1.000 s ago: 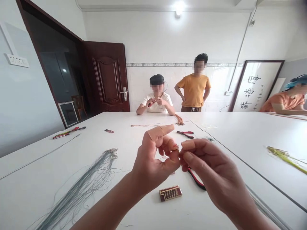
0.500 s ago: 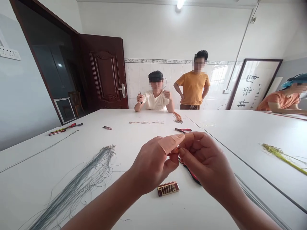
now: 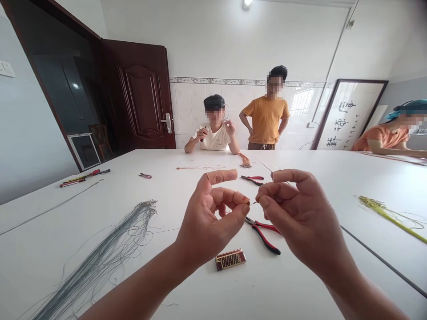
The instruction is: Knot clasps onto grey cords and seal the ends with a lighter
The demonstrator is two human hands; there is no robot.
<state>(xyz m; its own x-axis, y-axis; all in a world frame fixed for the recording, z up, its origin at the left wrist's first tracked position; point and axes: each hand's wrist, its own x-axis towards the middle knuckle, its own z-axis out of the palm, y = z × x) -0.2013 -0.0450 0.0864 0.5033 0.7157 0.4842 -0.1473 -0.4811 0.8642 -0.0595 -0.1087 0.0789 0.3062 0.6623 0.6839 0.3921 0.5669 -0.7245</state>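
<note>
Above the white table, my left hand (image 3: 216, 209) pinches one end of a short visible stretch of thin dark cord (image 3: 253, 203) between thumb and finger, its index finger stretched out above. My right hand (image 3: 293, 204) pinches the same stretch from the other side, a small gap between the fingertips. The rest of the cord is hidden by my fingers. Below the hands lie red-and-black pliers (image 3: 265, 238), partly covered by my right hand. A patterned gold and dark red lighter-like case (image 3: 230, 259) lies nearer to me.
A grey cord bundle (image 3: 110, 249) spreads at left, a yellow-green bundle (image 3: 383, 211) at right. Farther off lie more pliers (image 3: 252, 178), small snips (image 3: 145, 176) and an orange bundle (image 3: 245, 161). One person (image 3: 215, 133) sits opposite, another (image 3: 267, 115) stands, a third sits far right.
My hands have moved slightly apart, showing the dark cord between them. Their index fingers have lifted. The pliers beneath show more, and the view has shifted a little.
</note>
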